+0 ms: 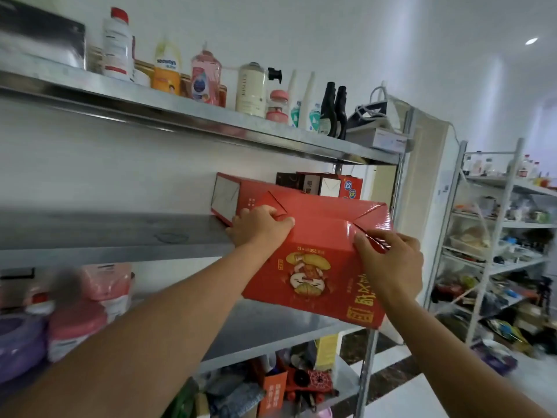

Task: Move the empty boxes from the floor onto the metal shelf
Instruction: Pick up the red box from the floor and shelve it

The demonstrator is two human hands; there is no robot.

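Note:
A red cardboard box (319, 254) with a cartoon print is held up in front of the metal shelf (114, 233), level with its middle board. My left hand (260, 226) grips the box's upper left edge, fingers curled over the top. My right hand (388, 260) grips its right side near the folded top flaps. Behind it, another red box (238, 196) lies on the middle board, and several smaller boxes (319, 184) stand further back.
The top board carries several bottles (253, 89) and a flat white box (385, 140). Pink packs (87, 309) and clutter fill the lower boards. A second shelf rack (494, 242) full of items stands at the right, with tiled floor between.

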